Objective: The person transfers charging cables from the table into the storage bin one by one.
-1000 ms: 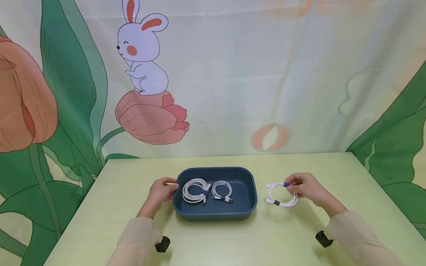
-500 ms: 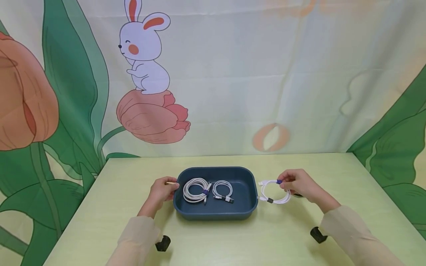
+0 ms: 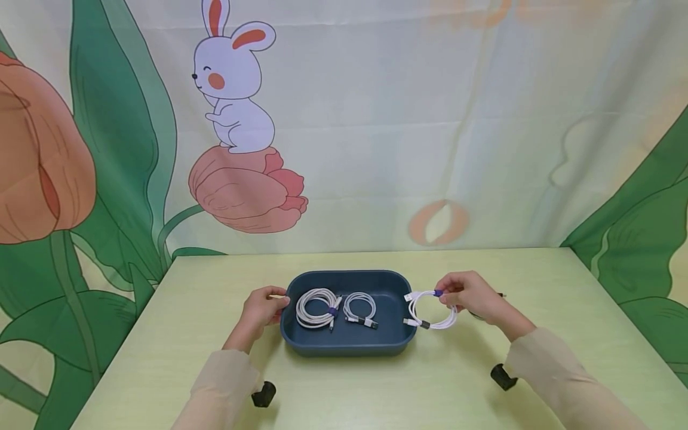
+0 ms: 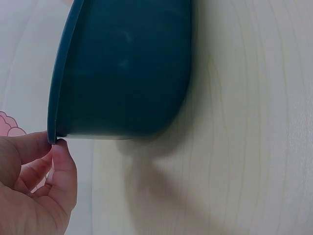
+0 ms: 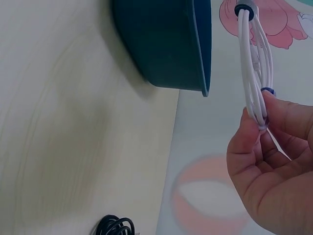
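Note:
A dark blue box (image 3: 346, 349) stands on the table, with two coiled cables inside. The larger pale coil (image 3: 300, 310) has a purple tie; beside it lies a smaller grey-white coil (image 3: 368, 323). My left hand (image 3: 261, 313) pinches the box's left rim between thumb and finger, as the left wrist view also shows. With thumb and fingertips my right hand (image 3: 469, 295) pinches a coiled white USB cable (image 3: 443, 325) near its blue tie. This cable hangs in the air, its two plugs over the box's right rim.
A black coiled cable (image 5: 115, 226) lies on the table to the right, mostly hidden behind my right hand in the head view. The pale table (image 3: 344, 394) ends at a printed curtain (image 3: 365, 149) behind the box.
My right hand has moved left with the white cable, bringing its plugs from beside the box to over its right rim. Part of the black cable has come into view. My left hand stays put.

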Demonstrator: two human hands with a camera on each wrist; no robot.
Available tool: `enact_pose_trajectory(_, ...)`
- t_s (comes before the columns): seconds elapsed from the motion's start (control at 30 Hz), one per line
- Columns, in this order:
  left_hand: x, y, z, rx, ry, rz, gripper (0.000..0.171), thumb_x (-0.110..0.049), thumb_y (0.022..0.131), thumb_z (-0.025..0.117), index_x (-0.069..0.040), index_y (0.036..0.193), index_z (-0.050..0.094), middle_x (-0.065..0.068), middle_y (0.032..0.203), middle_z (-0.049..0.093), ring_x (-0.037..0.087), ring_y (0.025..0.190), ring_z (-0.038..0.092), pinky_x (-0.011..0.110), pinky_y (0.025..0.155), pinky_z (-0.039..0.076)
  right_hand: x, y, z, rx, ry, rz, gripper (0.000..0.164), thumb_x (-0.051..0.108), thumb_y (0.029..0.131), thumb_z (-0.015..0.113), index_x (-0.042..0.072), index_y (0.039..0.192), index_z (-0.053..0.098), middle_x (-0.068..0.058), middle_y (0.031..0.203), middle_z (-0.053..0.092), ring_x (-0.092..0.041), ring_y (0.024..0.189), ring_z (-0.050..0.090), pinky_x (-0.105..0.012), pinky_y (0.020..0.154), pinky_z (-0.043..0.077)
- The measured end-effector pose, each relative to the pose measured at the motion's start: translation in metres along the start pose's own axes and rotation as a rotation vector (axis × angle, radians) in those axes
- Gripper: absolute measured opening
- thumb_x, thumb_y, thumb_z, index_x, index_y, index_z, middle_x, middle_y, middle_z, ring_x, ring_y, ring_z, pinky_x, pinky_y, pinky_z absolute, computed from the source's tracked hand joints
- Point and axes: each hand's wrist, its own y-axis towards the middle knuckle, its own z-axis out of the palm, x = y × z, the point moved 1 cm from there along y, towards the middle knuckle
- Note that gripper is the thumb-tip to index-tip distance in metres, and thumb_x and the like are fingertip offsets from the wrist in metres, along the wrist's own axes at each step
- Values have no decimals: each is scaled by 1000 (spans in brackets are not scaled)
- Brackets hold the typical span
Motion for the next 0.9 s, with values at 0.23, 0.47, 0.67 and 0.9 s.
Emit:
enact_pose_trajectory(0.23,0,0,0,-1,-1,3,29,-7,83,56,1,111,55,7,79,56,12,62,53,24,56,49,11,4,7,22,18,-20,16,1,80,60,-5,95,58,-9,76,54,-18,65,48,-27,56,47)
enact_pose_trajectory(0.47,0,0,0,-2,-6,1,29,-7,83,56,1,111,55,8,80,56,12,61,53,24,56,49,13,8,16,35,-11,-24,13,-1,80,59,-3,92,59,-8,74,54,-18,64,48,-28,55,46)
enact_pose_trajectory(0.67,0,0,0,-2,3,1,29,-8,83,56,1,111,55,9,82,57,12,62,52,24,56,49,13,13,21,59,-26,-48,12,-1,79,58,-2,91,60,-7,72,53,-18,63,47,-29,55,46)
enact_pose_trajectory(0.9,1,1,-1,-5,7,-5,28,-8,84,56,0,111,55,8,81,57,12,62,53,25,58,50,17,20,27,80,-37,-104,12,-3,79,58,-3,90,60,-5,69,52,-16,59,47,-28,51,45)
